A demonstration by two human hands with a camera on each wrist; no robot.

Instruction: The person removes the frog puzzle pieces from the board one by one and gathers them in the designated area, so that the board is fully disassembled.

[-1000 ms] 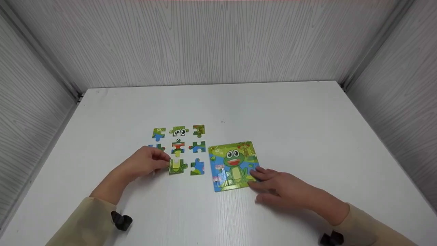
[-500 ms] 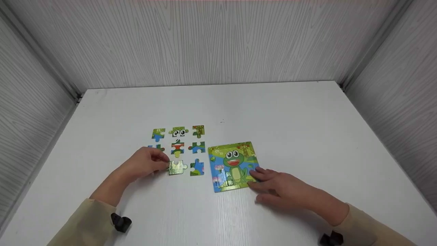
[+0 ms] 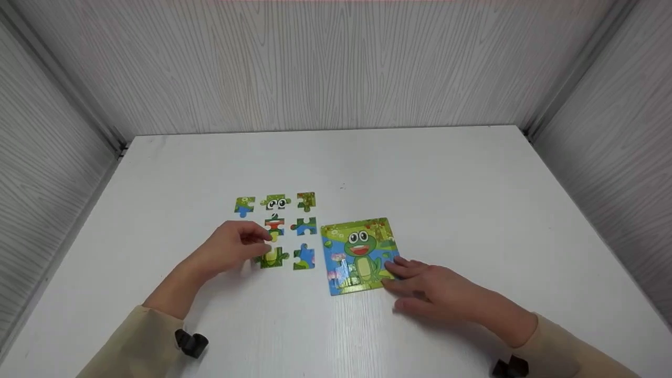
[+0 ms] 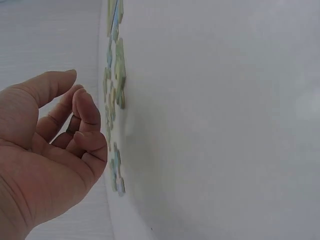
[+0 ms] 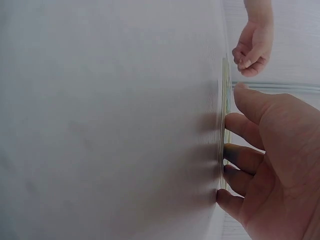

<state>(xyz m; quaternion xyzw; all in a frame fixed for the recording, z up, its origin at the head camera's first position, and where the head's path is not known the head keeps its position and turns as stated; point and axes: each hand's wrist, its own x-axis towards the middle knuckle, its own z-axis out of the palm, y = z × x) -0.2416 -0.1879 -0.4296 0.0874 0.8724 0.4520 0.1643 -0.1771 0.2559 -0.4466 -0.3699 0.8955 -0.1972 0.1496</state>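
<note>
My left hand (image 3: 231, 247) hovers over the left part of a group of loose jigsaw pieces, its fingers loosely curled. In the left wrist view a gap shows between the thumb (image 4: 62, 80) and the fingers, with nothing held. Just beyond its fingertips in the head view lie the frog-belly piece (image 3: 273, 257) and the frog-mouth piece (image 3: 273, 227). The middle-left piece is hidden behind this hand. My right hand (image 3: 438, 294) rests with extended fingers on the lower right edge of a square frog picture board (image 3: 359, 254); the right wrist view shows those fingertips along the board's edge (image 5: 224, 100).
Along the back row lie a blue-green corner piece (image 3: 243, 206), the frog-eyes piece (image 3: 275, 202) and a tree piece (image 3: 306, 200). Two more pieces, a middle one (image 3: 304, 226) and a lower one (image 3: 304, 257), lie left of the board on the white table (image 3: 446, 173). Grey wood-grain panels (image 3: 336, 63) border the table.
My left hand has let go of the frog-belly piece, which was tilted and now lies flat, and has moved slightly right and up over the pieces. The right hand and board have stayed put.
</note>
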